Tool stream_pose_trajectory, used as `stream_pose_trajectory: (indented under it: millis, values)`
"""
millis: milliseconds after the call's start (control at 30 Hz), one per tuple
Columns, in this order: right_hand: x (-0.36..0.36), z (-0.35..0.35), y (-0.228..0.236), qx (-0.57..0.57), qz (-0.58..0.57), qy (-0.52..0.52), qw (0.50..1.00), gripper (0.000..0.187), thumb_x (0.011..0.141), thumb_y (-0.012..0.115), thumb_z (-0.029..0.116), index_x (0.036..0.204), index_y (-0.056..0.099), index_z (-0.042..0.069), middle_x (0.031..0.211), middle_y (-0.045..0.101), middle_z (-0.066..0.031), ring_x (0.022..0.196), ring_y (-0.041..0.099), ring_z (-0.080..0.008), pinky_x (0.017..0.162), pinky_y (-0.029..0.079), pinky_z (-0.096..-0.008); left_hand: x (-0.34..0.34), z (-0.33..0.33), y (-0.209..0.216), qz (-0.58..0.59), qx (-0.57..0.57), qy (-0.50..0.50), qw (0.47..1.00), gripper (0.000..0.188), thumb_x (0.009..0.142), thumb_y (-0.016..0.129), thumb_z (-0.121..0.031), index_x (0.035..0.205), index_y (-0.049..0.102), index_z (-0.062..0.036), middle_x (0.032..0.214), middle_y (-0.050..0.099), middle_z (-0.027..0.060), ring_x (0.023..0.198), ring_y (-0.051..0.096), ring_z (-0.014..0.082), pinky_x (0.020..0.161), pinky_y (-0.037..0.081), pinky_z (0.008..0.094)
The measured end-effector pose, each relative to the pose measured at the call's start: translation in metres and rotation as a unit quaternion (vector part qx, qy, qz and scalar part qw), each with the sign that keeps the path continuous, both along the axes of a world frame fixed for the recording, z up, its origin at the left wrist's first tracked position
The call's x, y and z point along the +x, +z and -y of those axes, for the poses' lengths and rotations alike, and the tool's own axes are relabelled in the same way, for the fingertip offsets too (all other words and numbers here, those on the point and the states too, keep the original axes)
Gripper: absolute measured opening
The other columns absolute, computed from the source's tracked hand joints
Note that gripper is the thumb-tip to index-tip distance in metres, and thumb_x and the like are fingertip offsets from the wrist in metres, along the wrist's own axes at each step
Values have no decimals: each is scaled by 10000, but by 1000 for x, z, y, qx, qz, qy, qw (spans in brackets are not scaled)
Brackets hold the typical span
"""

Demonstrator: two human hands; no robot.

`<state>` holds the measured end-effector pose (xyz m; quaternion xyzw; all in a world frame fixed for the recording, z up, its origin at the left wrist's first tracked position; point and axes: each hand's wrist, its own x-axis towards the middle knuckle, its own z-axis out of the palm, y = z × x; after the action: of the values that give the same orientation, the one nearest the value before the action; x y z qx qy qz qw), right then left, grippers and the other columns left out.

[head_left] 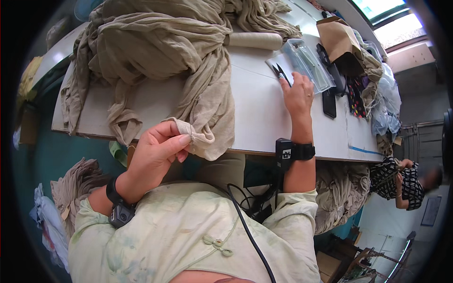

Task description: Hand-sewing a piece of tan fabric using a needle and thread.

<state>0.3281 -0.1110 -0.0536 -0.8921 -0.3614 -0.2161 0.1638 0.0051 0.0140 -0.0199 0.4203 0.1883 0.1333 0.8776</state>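
My left hand (163, 144) pinches the edge of a beige cloth (214, 94) between thumb and fingertips, at the table's front edge. The cloth runs up into a large crumpled heap of the same fabric. My right hand (299, 94) is over the white table (257, 108), with thumb and index finger around the handle end of small thread snips (279, 71). Their dark blades point away to the upper left. The fingers partly hide the handle.
A cone of beige thread (255, 41) lies against the heap. Right of the snips are a clear plastic tray (309, 66), a black phone (329, 104) and a brown paper bag (337, 37). Folded cloth (342, 195) sits below the table. Another person (401, 181) is at far right.
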Motion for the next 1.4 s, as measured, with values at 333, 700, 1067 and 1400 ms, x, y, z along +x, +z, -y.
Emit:
stream_pose_trajectory:
  millis: [333, 700, 1067, 1400]
  values:
    - [-16, -4, 14, 70, -121, 72, 988, 110, 780, 587, 89, 729, 548, 0, 686, 580, -112, 583, 568, -244, 577, 457, -342, 4, -1, -1, -26, 3, -22, 999, 153, 849, 577, -128, 945, 583, -8, 830, 597, 41, 675, 512, 81, 607, 406, 210]
    - [-189, 43, 52, 207, -537, 327, 749, 258, 787, 664, 109, 980, 551, -18, 705, 541, -16, 588, 454, -62, 533, 380, -186, -4, 5, 2, -14, 3, -41, 999, 173, 838, 592, -115, 961, 587, 6, 841, 596, 47, 701, 531, 104, 644, 430, 221]
    - [-202, 42, 55, 130, -324, 361, 865, 299, 700, 738, 92, 921, 569, -15, 705, 587, -98, 544, 579, -186, 481, 447, -262, -11, 8, -1, 29, 32, -64, 997, 223, 833, 598, -114, 1010, 576, 21, 922, 599, 60, 774, 539, 114, 701, 441, 243]
    - [-201, 41, 54, 127, -316, 369, 865, 293, 697, 735, 86, 919, 568, -7, 696, 573, -92, 537, 569, -181, 478, 442, -264, -10, 9, 0, 24, 25, -81, 996, 239, 836, 610, -139, 1006, 577, 25, 934, 600, 61, 795, 544, 109, 709, 441, 240]
